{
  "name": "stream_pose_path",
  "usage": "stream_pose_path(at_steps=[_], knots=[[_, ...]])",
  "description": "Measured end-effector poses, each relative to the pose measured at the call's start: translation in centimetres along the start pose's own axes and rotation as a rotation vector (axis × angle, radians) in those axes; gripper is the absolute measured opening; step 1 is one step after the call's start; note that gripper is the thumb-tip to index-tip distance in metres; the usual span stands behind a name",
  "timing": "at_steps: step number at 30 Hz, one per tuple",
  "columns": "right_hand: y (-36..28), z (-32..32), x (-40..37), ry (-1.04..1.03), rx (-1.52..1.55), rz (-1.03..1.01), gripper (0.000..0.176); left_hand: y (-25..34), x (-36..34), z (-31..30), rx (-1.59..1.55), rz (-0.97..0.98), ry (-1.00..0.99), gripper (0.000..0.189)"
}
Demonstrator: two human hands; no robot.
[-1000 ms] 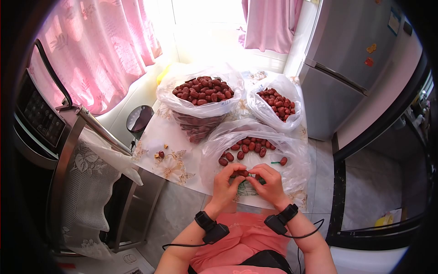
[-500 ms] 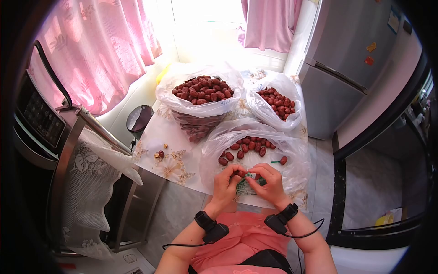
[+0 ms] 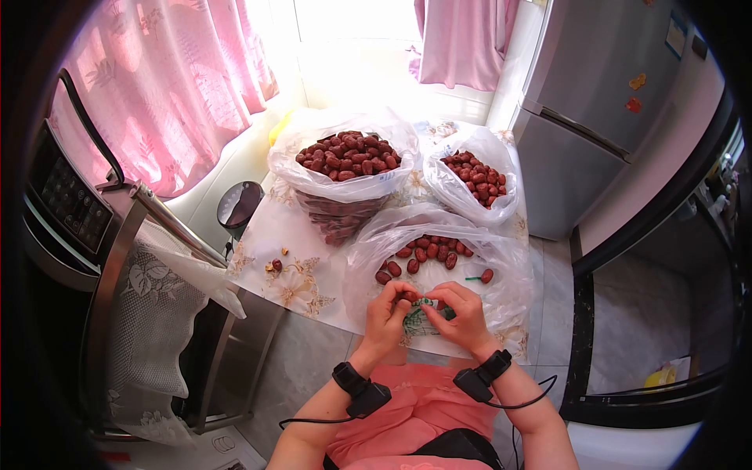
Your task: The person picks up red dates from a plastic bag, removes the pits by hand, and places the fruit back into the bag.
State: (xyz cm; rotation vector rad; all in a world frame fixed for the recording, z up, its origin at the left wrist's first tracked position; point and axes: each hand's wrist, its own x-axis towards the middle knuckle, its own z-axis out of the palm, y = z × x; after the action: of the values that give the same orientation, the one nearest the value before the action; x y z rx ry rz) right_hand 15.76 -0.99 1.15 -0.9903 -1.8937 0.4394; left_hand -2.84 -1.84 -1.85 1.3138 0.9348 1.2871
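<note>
Over the near side of an open plastic bag [image 3: 501, 301], my two hands meet fingertip to fingertip. My left hand [image 3: 385, 319] is closed round a dried red date [image 3: 408, 296], which shows between thumb and fingers. My right hand [image 3: 464, 317] is pinched, its thumb and fingertips close to that date; what it grips, if anything, is too small to make out. Several loose dates [image 3: 432, 251] lie in the bag beyond my hands. One single date [image 3: 486, 276] sits to the right beside a thin green strip [image 3: 472, 278].
A big bag [image 3: 345, 188] full of dates stands at the back of the flowered tablecloth [image 3: 313, 274], with a smaller bag [image 3: 509, 168] of dates to its right. A broken date [image 3: 276, 265] lies at left. A fridge [image 3: 580, 117] stands right, an oven-like appliance [image 3: 70, 196] left.
My right fingers have shifted slightly, and the dark red patch seen at them before no longer shows. My left hand stays almost in place with the date. The bags have not moved.
</note>
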Motion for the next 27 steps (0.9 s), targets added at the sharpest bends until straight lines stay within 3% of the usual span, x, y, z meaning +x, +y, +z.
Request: stream_pose_path(at_steps=[7,10,12,13,16,20,21,22,25,27], knots=[[0.5,0.1,-0.2,0.011,-0.013,-0.030,0.016,-1.1,0.5,0.1,-0.128,0.058,0.024,0.017],[0.3,-0.1,0.0,-0.001,0.022,0.014,0.013,0.6,2.3,-0.5,-0.249,0.072,-0.014,0.026],[0.6,-0.2,0.2,-0.043,0.101,0.184,0.010,2.4,3.5,-0.1,-0.293,0.084,0.005,0.024],[0.5,-0.2,0.4,-0.031,0.100,0.175,0.010,3.1,3.9,0.0,-0.342,0.086,0.028,0.022],[-0.1,-0.5,1.5,-0.253,-0.128,0.085,0.009,3.3,5.0,0.0,-0.427,0.051,0.064,0.019],[-0.7,-0.8,2.3,-0.253,-0.138,0.048,0.010,3.5,5.6,-0.1,-0.625,-0.011,0.172,0.022],[-1.3,-1.1,2.5,-0.293,-0.193,-0.075,0.017,3.0,6.0,-0.4,-0.620,0.000,0.165,0.022],[-1.7,-1.2,2.6,-0.334,-0.248,-0.198,0.024,2.3,6.4,-0.4,-0.647,-0.030,0.133,0.023],[-2.3,-0.1,3.3,-0.360,-0.269,-0.255,0.023,3.8,5.9,1.5,-0.630,-0.105,0.073,0.024],[-1.7,-1.2,4.3,-0.278,-0.302,-0.233,0.021,4.7,5.2,2.1,-0.505,-0.175,-0.131,0.024]])
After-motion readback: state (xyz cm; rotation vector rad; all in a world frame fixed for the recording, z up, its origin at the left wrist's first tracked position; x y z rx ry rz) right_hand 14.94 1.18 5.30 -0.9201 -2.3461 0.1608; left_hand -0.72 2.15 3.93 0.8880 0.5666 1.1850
